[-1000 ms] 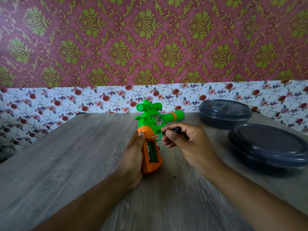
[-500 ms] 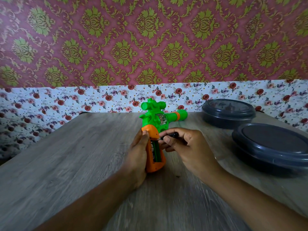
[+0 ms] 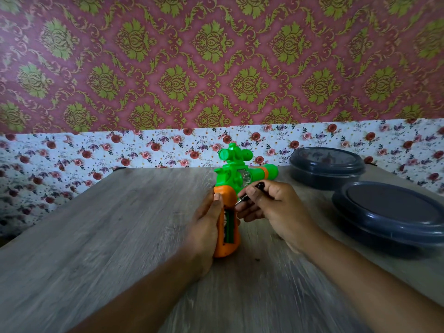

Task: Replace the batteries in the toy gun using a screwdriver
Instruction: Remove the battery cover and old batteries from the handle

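A green toy gun [image 3: 234, 175] with an orange handle [image 3: 228, 247] lies on the wooden table [image 3: 120, 236], barrel pointing right. The handle's battery compartment is open and a green battery [image 3: 230, 227] shows inside. My left hand [image 3: 205, 227] grips the orange handle from the left, thumb on its top. My right hand [image 3: 271, 207] pinches a small black-handled screwdriver [image 3: 249, 193], its metal tip touching the handle's upper right edge.
Two dark grey lidded round containers stand on the right: one at the back [image 3: 326, 167], a larger one nearer [image 3: 389, 212]. A floral papered wall runs along the table's far edge.
The view has drifted a little. My right hand has shifted slightly with the screwdriver, its tip staying at the top of the handle. My left hand keeps its hold.
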`<state>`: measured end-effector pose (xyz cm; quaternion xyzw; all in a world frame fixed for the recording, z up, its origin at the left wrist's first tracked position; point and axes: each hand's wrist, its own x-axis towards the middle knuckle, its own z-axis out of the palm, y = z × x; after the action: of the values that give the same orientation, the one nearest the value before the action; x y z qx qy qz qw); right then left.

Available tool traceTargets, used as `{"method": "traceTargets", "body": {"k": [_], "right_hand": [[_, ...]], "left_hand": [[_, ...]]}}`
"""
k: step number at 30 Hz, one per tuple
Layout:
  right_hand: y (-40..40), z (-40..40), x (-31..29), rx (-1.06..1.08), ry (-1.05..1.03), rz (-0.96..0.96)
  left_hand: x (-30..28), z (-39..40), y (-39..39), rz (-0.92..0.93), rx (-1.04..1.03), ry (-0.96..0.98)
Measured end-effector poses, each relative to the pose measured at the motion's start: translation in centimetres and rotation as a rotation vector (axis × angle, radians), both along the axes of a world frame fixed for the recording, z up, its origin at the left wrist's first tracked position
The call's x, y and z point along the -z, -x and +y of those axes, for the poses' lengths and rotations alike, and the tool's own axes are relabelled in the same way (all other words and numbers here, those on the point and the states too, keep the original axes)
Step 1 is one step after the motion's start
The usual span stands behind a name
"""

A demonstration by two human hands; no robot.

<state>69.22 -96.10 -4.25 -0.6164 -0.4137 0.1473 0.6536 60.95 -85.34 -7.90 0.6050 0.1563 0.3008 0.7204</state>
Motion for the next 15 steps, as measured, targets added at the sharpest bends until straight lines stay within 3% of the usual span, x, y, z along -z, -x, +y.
{"method": "traceTargets", "body": {"k": [15], "right_hand": [[-0.3,2.1,-2.7,-0.009,0.263,0.132]], "left_hand": [[-0.4,-0.2,0.2,-0.035,-0.025,-0.066]]}}
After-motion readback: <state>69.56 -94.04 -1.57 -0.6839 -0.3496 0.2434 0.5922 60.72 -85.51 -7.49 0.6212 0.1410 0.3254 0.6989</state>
